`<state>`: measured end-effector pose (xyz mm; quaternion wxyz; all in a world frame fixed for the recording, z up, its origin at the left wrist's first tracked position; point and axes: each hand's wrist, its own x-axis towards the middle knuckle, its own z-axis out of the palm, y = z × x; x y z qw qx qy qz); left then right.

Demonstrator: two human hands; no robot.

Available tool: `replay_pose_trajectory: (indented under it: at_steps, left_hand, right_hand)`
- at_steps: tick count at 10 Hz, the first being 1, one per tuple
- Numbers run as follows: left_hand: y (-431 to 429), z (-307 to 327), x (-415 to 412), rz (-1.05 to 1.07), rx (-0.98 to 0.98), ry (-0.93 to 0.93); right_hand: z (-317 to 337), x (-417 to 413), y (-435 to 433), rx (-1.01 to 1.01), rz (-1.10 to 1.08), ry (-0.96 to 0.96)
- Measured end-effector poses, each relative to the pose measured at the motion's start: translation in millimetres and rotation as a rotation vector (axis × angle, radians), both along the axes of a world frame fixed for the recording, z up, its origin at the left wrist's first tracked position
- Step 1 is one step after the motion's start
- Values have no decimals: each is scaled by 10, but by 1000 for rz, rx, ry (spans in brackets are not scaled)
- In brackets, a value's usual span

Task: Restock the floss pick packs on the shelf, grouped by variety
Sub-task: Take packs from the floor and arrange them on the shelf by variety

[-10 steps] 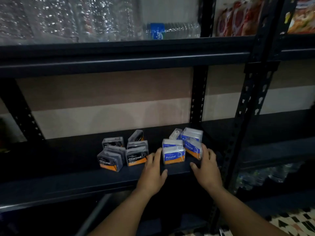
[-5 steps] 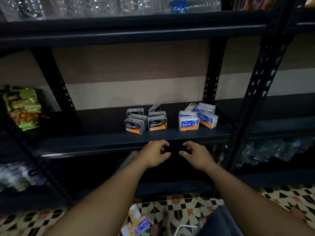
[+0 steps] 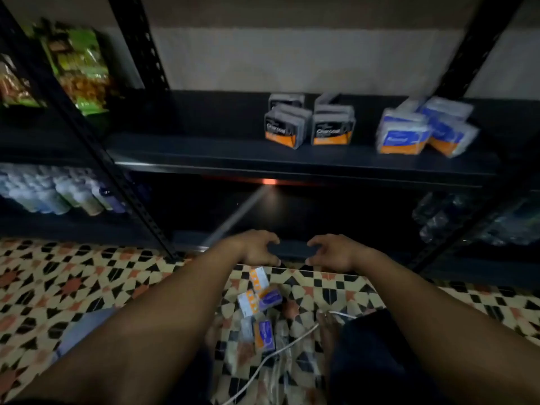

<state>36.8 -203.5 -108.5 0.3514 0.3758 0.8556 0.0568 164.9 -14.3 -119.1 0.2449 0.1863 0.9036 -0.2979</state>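
I'm getting a dim, murky view. Motion blur smears the white packs (image 3: 400, 133) at two o'clock, an orange glint (image 3: 270, 182) glows near centre, and the uprights (image 3: 137, 39) bow at the edges.

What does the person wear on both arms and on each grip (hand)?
Nothing visible. The left arm and right arm are bare, without sleeves, as far as the picture shows. The left grip and right grip have no gloves, and the wrists carry no watch or bracelet. It is too dim to judge rings.

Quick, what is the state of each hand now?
Left hand: open, fingers loosely curled, holding nothing.
Right hand: open, fingers loosely curled, holding nothing.
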Motion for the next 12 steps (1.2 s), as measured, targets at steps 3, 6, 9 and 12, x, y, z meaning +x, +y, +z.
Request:
replay_pose_trajectory:
  at_steps: [3,6,9,12]
  left_hand:
    - [-581,-1278,-165,84,-48,-140]
    - [-933,-2481,-131,65,-117,-241]
    - [-1161,-3184,114,172,-16,-404]
    - [-1051,-3422,233,381,71,-255]
  right_hand:
    - [-1186,-220,-342,-19,110,-138]
    - [-2286,-225,-714,-23,301,-210]
    - [-3243,-80,-1072,-351,58,-190]
    - [-3547,-165,-1341,-238,-223,-251]
